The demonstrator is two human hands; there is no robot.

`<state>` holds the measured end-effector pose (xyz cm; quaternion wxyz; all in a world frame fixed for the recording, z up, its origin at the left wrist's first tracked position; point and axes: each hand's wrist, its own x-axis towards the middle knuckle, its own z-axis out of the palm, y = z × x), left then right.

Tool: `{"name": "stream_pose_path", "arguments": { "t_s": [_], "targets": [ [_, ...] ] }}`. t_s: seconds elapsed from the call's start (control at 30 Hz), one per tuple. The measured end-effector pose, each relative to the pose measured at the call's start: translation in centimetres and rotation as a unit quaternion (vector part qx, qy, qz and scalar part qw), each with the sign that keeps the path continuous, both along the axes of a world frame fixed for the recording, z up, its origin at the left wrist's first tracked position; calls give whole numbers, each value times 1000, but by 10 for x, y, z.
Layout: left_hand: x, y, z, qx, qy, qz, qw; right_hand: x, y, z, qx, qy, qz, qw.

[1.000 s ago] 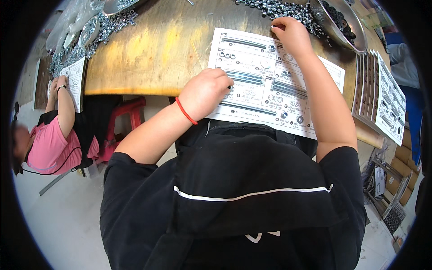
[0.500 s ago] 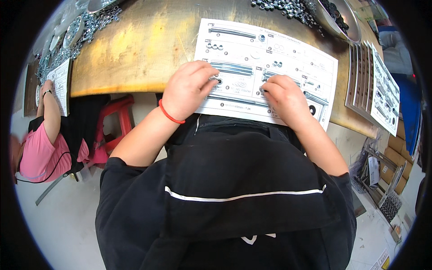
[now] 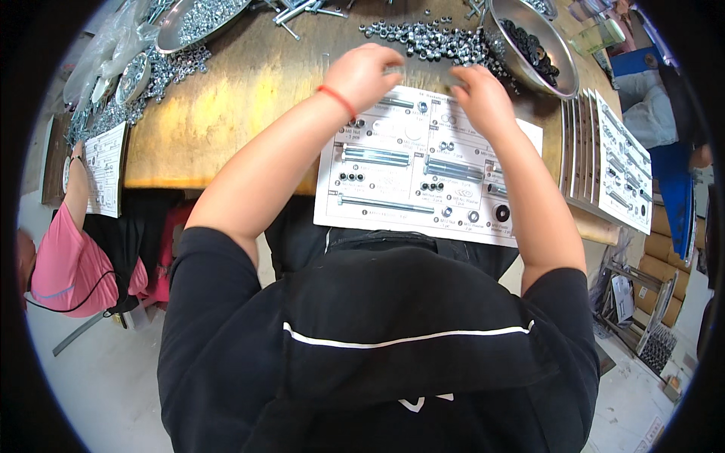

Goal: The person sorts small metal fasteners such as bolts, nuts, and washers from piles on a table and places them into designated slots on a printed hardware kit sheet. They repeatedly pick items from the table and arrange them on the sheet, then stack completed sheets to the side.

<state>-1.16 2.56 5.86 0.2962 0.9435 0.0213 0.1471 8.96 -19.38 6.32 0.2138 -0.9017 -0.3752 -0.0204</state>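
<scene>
I see a white sheet (image 3: pixel 415 170) with pictures and shiny parts lying in front of the person on the wooden surface (image 3: pixel 219 128). It is longer from side to side, its top faces away from the person, and its right end tips a bit nearer. Its near edge sticks out past the surface. One long bolt (image 3: pixel 389 204) runs along that edge, head at the left. Two rows have three dark nuts (image 3: pixel 351 177) each, and I count one black ring (image 3: pixel 501 214). The left hand (image 3: pixel 362 75) is just past the far edge and the right hand (image 3: pixel 483 100) is over it, near a nut heap (image 3: pixel 438 41); each grip is apart. Lots of wood shows left of the sheet, but just a thin strip before the card stack (image 3: pixel 625 162) at the right
</scene>
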Motion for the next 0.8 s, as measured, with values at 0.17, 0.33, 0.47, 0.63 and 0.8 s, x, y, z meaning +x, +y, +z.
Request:
{"name": "stream_pose_path", "arguments": {
  "t_s": [0.17, 0.33, 0.47, 0.63, 0.8],
  "targets": [
    [62, -23, -7, 81, 63, 63, 993, 33, 64, -24, -20, -27, -33, 999],
    [74, -21, -12, 100, 94, 27, 990, 41, 59, -21, -31, 68, -37, 997],
    [64, -20, -14, 87, 72, 19, 993, 41, 43, -22, 33, 193, -48, 980],
    [69, -29, -9, 126, 95, 23, 987, 44, 44, -23, 37, 74, -98, 992],
    [70, -25, -4, 55, 229, 30, 971, 37, 43, -25, 57, 108, -5, 993]
  ]
}}
